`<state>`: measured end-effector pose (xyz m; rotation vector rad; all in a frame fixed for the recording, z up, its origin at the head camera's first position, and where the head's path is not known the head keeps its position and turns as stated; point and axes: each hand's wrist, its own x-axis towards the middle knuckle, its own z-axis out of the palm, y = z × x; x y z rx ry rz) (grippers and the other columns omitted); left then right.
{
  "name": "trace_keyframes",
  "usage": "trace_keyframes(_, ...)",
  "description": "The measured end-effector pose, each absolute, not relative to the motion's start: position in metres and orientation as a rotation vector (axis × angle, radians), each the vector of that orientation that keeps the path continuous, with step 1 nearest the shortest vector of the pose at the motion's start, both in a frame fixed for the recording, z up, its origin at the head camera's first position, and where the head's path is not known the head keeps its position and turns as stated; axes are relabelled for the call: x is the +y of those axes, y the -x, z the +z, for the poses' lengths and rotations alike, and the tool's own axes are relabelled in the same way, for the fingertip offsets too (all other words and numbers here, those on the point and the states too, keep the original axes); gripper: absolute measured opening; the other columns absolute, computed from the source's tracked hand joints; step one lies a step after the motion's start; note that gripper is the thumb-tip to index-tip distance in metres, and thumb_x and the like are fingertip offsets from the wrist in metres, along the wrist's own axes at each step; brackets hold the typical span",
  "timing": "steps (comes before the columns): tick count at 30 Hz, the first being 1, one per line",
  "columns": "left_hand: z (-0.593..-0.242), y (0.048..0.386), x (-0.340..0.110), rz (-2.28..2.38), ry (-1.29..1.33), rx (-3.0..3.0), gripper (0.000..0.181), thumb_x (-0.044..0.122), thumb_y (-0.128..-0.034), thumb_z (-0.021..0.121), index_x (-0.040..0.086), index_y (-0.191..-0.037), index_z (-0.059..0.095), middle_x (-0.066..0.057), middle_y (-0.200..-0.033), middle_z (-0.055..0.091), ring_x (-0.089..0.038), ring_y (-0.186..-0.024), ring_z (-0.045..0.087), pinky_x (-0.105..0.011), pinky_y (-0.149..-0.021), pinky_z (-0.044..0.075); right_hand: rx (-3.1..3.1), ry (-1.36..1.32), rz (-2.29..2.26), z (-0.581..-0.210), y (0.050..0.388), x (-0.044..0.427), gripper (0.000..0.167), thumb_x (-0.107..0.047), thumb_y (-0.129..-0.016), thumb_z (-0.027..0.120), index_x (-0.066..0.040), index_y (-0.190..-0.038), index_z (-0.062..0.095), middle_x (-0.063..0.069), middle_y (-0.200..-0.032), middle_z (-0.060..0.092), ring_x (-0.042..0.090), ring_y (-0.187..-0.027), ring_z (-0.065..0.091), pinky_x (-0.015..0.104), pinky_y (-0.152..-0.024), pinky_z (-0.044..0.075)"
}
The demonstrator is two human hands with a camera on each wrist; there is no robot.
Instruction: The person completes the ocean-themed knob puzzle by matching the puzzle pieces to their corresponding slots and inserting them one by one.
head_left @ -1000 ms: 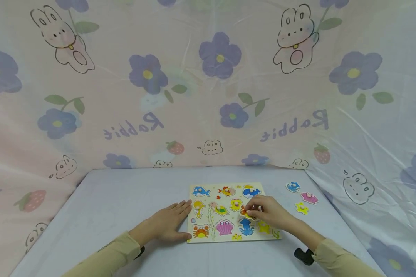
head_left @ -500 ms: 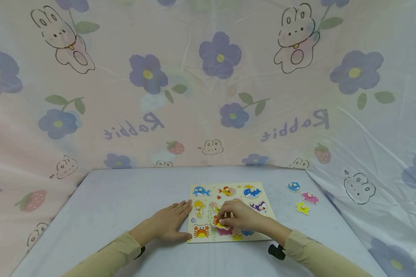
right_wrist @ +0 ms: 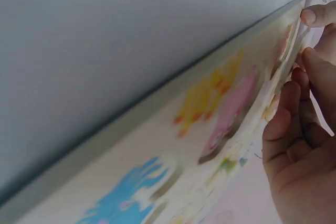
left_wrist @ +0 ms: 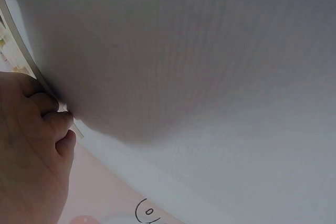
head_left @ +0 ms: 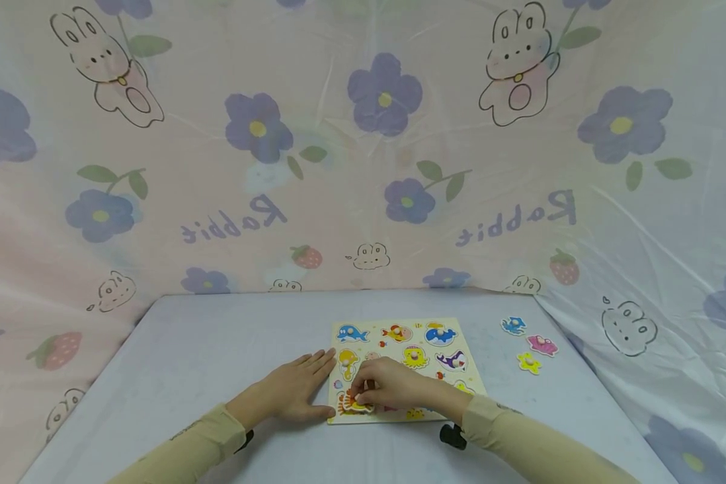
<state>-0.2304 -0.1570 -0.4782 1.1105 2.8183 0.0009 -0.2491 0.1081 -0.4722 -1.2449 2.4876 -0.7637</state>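
Note:
My right hand [head_left: 393, 383] pinches a crab puzzle piece [head_left: 358, 407] by its knob, over the crab picture in the near left corner of a wooden puzzle board [head_left: 373, 325]. The piece looks slightly tilted; whether it touches the board cannot be told. My left hand [head_left: 293, 388] lies spread on the table, its fingers and thumb touching the board's left edge. Knobbed sea-animal pieces sit in the board, among them a whale [head_left: 353, 333], a fish [head_left: 396, 333], an octopus [head_left: 415, 357] and an orca [head_left: 451, 361]. My right hand hides the middle of the lower rows.
Right of the board, three loose pieces lie on the white table [head_left: 236, 329]: a blue one [head_left: 513, 326], a pink shell-like one [head_left: 542, 345] and a yellow starfish [head_left: 529, 363]. A printed curtain [head_left: 327, 202] hangs behind the table.
My right hand has carried the crab piece leftward across the board, from near the orca to the near left corner. The left hand has stayed at the board's edge.

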Motion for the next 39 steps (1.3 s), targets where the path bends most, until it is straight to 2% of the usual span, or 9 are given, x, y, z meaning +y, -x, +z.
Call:
trace_keyframes(12,-0.479,0.23,-0.158,0.0,-1.129,2.823,0.099,0.075,-0.0964,0.047,-0.001,-0.159,0.037,-0.016,-0.169,0.03,-0.032,-0.154,0.034,-0.046,-0.123,0.033,2.472,1.265,-0.711,-0.473,0.249,0.091,0.009,-0.017,-0.097,0.076,-0.018,-0.105,0.079,-0.019,-0.087,0.059,-0.004,-0.075,0.052,0.013,-0.07,0.049)
trace_keyframes(19,-0.479,0.231,-0.157,-0.015,-1.13,2.821,0.099,0.075,-0.0964,0.046,0.0,-0.16,0.036,-0.016,-0.169,0.029,-0.032,-0.154,0.034,-0.046,-0.123,0.034,2.48,1.295,-0.697,-0.472,0.249,0.089,0.007,-0.016,-0.095,0.077,-0.017,-0.102,0.079,-0.017,-0.086,0.061,-0.004,-0.075,0.052,0.014,-0.072,0.048)
trace_keyframes(39,-0.482,0.231,-0.158,0.003,-1.126,2.823,0.098,0.073,-0.0964,0.049,0.0,-0.16,0.037,-0.016,-0.169,0.03,-0.033,-0.154,0.033,-0.047,-0.124,0.033,2.42,1.264,-0.749,-0.469,0.248,0.094,0.01,-0.013,-0.097,0.075,-0.016,-0.105,0.079,-0.015,-0.092,0.065,-0.004,-0.078,0.056,0.014,-0.073,0.052)
